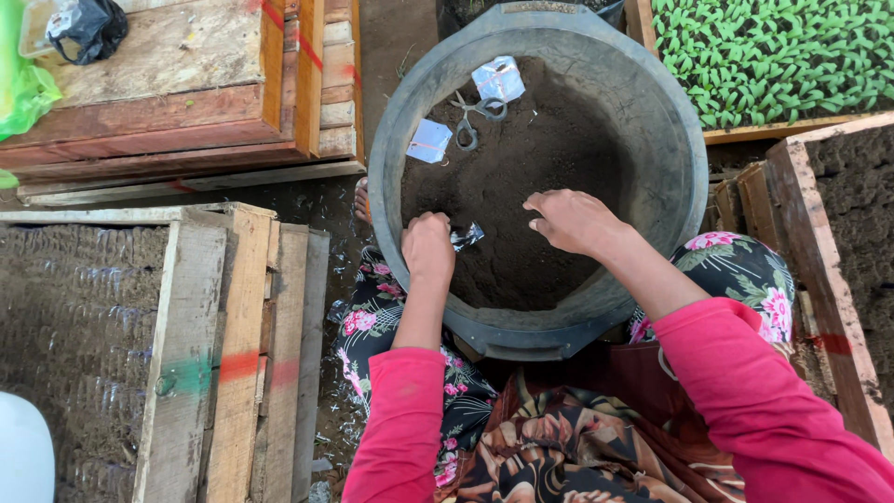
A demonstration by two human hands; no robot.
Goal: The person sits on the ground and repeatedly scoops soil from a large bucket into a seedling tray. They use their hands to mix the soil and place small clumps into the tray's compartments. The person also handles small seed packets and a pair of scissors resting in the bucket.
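Observation:
A large grey round basin [670, 149] sits between my knees, holding dark soil [549, 158]. My left hand [426, 247] is closed on a small shiny plastic pouch [467, 235] at the basin's near left side. Hovering over the soil, my right hand [570, 219] has its fingers curled downward and holds nothing that I can see. A pair of scissors [475, 116] lies on the soil at the far side, between two small silver-blue packets [499, 78] [429, 141].
Wooden seedling trays filled with soil stand at the left [196, 363] and right [824, 270]. A stack of wooden frames [186, 102] is at the far left. A tray of green seedlings [773, 56] is at the far right.

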